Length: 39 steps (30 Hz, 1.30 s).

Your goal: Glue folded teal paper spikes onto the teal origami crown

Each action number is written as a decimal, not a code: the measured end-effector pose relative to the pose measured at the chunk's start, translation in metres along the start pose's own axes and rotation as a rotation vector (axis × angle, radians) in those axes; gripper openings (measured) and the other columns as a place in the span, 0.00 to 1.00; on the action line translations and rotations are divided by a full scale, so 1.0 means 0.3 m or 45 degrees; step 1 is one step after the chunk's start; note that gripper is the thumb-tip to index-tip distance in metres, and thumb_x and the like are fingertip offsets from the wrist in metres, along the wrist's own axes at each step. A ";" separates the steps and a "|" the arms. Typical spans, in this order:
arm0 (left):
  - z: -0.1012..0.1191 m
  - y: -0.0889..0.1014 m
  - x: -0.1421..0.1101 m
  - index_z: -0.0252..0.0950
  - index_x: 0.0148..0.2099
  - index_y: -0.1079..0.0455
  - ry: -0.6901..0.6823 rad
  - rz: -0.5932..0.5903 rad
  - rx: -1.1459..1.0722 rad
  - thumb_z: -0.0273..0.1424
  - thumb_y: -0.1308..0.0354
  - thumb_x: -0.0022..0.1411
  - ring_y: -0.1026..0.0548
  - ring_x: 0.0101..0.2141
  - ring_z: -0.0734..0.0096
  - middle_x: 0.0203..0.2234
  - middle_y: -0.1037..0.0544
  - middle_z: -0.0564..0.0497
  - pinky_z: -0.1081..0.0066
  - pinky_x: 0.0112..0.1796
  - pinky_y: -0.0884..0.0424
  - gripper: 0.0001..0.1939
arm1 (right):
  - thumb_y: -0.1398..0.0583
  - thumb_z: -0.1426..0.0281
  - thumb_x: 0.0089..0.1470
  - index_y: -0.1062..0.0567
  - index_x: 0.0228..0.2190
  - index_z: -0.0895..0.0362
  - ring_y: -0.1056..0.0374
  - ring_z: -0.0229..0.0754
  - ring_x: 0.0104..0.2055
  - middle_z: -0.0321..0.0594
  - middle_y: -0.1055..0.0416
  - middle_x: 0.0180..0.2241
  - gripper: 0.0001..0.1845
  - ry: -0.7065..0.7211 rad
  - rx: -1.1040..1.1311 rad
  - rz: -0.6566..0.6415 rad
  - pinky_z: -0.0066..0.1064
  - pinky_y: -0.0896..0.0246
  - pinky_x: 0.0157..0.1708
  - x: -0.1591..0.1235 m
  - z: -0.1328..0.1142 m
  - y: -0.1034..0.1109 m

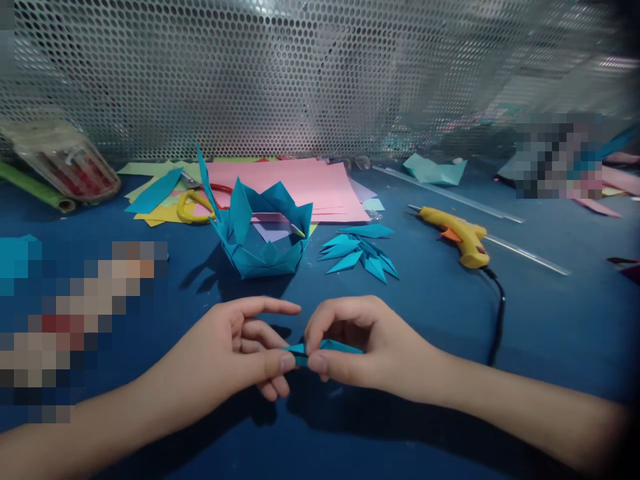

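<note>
A small folded strip of blue paper (340, 346) is held between my two hands, just above the blue table. My left hand (250, 347) pinches its left end between thumb and fingers, with the index finger stretched out above. On the other end, my right hand (355, 333) grips the strip with thumb and bent fingers, hiding part of it. Just beyond the hands stands a blue folded-paper basket (270, 260) with pointed edges and one tall strip at its left. Several pointed blue paper pieces (345, 249) lie in a loose heap to its right.
A yellow glue gun (453, 230) with a black cord lies at the right, near clear glue sticks (450, 193). Behind the basket are pink paper sheets (295, 177) and scissors (195, 207). A clear jar (75, 160) lies far left. A perforated metal panel (310, 80) rises behind.
</note>
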<state>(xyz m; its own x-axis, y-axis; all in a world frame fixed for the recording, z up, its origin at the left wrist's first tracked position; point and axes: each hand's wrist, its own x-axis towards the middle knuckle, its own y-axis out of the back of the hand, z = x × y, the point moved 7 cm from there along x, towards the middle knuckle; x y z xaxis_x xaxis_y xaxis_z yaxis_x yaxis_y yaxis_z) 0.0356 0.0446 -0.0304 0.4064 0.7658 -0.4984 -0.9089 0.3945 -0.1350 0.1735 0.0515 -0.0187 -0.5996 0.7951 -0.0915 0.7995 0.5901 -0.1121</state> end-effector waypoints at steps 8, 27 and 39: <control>-0.004 0.000 0.007 0.34 0.53 0.28 0.070 -0.020 -0.107 0.29 0.29 0.53 0.20 0.21 0.77 0.17 0.17 0.57 0.84 0.24 0.26 0.24 | 0.32 0.77 0.42 0.27 0.28 0.58 0.33 0.31 0.28 0.32 0.28 0.27 0.10 -0.019 0.004 -0.040 0.22 0.34 0.30 0.007 0.010 0.001; 0.013 0.001 -0.006 0.37 0.36 0.23 -0.229 0.082 0.573 0.32 0.41 0.55 0.32 0.18 0.79 0.20 0.25 0.58 0.78 0.19 0.37 0.08 | 0.35 0.78 0.44 0.28 0.28 0.59 0.37 0.27 0.26 0.31 0.28 0.27 0.07 -0.122 -0.127 -0.009 0.17 0.38 0.27 -0.010 0.012 -0.008; 0.001 -0.023 -0.010 0.38 0.28 0.30 -0.115 -0.002 0.528 0.36 0.43 0.57 0.36 0.14 0.80 0.16 0.29 0.60 0.79 0.15 0.43 0.08 | 0.35 0.71 0.46 0.25 0.34 0.57 0.27 0.36 0.34 0.36 0.23 0.32 0.10 -0.158 -0.340 0.098 0.21 0.34 0.29 -0.024 0.001 -0.008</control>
<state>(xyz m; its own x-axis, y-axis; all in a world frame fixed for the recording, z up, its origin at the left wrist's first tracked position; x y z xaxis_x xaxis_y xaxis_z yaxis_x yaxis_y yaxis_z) 0.0405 0.0397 -0.0279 0.4310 0.7992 -0.4189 -0.8012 0.5525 0.2297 0.1759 0.0443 -0.0182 -0.5236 0.8253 -0.2116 0.8139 0.5579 0.1621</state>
